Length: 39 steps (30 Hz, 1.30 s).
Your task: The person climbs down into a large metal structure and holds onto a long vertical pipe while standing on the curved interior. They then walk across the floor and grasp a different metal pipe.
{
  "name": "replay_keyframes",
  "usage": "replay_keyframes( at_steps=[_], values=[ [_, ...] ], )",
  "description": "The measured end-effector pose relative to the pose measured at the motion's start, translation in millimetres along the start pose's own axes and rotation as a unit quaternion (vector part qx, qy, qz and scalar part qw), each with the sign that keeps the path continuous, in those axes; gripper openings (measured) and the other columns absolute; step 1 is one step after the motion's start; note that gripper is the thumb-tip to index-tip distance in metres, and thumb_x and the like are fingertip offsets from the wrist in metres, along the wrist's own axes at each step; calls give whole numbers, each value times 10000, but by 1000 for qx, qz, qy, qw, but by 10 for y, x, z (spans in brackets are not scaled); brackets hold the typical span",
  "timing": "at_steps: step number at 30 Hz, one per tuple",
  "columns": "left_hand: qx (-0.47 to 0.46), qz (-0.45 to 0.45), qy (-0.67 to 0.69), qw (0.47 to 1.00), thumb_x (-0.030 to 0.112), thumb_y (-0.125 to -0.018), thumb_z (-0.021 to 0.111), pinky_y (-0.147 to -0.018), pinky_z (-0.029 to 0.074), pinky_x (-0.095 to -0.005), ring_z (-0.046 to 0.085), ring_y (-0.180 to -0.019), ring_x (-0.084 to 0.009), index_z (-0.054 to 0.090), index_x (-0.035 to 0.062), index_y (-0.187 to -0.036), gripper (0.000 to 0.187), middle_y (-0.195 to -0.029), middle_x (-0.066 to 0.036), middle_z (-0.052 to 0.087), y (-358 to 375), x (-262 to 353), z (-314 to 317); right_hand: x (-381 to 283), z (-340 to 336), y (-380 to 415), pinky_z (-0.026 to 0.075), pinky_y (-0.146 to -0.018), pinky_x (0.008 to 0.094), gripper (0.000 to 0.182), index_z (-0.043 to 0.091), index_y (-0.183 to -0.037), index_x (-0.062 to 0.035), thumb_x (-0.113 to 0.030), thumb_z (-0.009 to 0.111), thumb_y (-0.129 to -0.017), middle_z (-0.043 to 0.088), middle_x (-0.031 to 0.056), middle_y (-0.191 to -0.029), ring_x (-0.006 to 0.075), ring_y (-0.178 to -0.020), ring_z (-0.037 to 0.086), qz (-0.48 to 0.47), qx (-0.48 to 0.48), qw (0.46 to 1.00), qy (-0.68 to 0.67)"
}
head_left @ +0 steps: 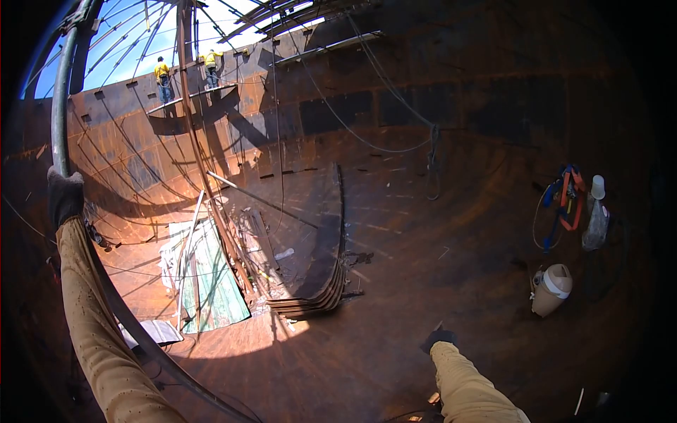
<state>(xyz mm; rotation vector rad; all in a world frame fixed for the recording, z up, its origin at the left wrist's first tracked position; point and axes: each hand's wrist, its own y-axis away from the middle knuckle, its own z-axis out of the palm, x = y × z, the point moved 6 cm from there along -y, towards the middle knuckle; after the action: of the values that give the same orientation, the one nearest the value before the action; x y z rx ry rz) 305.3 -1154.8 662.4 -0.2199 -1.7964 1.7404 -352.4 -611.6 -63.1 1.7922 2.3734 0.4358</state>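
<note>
My left hand [65, 194], in a dark glove with a tan sleeve below it, is closed around a grey metal pipe [61, 116] at the far left. The pipe runs upward from my fist to a clamp-like joint near the top. My right hand [438, 340], also in a dark glove, is low and right of centre, above the rusty floor. A small pointed shape shows just past its fingers; whether they hold it is too small and dark to tell. Nearest that hand on the left is a stack of curved rusty metal plates [310, 299].
A beige water cooler [551, 290], a blue and orange harness [570, 201] and a clear bag [596, 225] lie at right. Greenish sheets [215, 282] and a leaning pole sit left of centre. Ropes hang from above. Two people [162, 77] in yellow tops are on a high plank.
</note>
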Motion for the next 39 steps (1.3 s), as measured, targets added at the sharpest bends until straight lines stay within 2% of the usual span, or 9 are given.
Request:
replay_keyframes(
  at_steps=[5,10,14,20,31,35,39],
  values=[
    [2,-4,-8,1000,263,-822,690,-882,526,-489,675,-1056,-452,570,-29,-1228,515,-1103,-306,679,4,0,-1,3,133,-145,497,-1028,447,1109,222,-1578,67,-646,620,-828,631,123,-1408,302,-1222,654,-9,1,1000,16],
    [3,-1,-8,1000,265,-820,689,-888,526,-488,673,-1068,-449,573,-26,-1221,508,-1114,-308,676,2,5,-5,-8,120,-120,493,-1029,444,1156,142,-1591,69,-676,608,-838,623,128,-1419,299,-1222,654,-7,5,1000,17],
    [-25,-12,-17,999,271,-843,703,-944,515,-479,654,-1120,-453,551,-59,-1272,562,-1171,-319,664,78,162,-135,2,189,-206,502,-1012,446,1198,106,-1593,72,-718,595,-837,630,132,-1409,299,-1206,663,-4,6,1000,24],
    [-37,-13,-21,999,269,-844,693,-946,508,-482,646,-1133,-456,553,-58,-1268,553,-1172,-321,661,51,144,-113,10,149,-143,520,-986,443,1217,113,-1592,73,-721,624,-825,648,123,-1385,307,-1174,680,-4,12,1000,13],
    [-19,-16,-7,1000,265,-844,692,-934,507,-484,649,-1120,-458,552,-58,-1262,546,-1156,-322,662,39,76,-57,4,63,-56,508,-1017,430,1197,163,-1587,68,-692,660,-808,626,127,-1412,318,-1227,648,-7,3,1000,0],
    [-24,-7,-1,1000,259,-841,695,-883,523,-470,679,-1053,-427,559,-58,-1242,529,-1101,-297,676,57,124,-117,-7,75,-61,507,-1023,431,1187,131,-1582,88,-663,649,-822,639,137,-1391,322,-1213,657,-15,-5,1000,-6],
    [-28,-16,4,999,262,-837,700,-837,535,-455,700,-983,-392,566,-59,-1226,522,-1048,-273,683,49,156,-90,-6,13,12,511,-1019,435,930,435,-1498,-16,-644,617,-836,667,138,-1344,316,-1200,664,-15,11,1000,-25]
  ],
)
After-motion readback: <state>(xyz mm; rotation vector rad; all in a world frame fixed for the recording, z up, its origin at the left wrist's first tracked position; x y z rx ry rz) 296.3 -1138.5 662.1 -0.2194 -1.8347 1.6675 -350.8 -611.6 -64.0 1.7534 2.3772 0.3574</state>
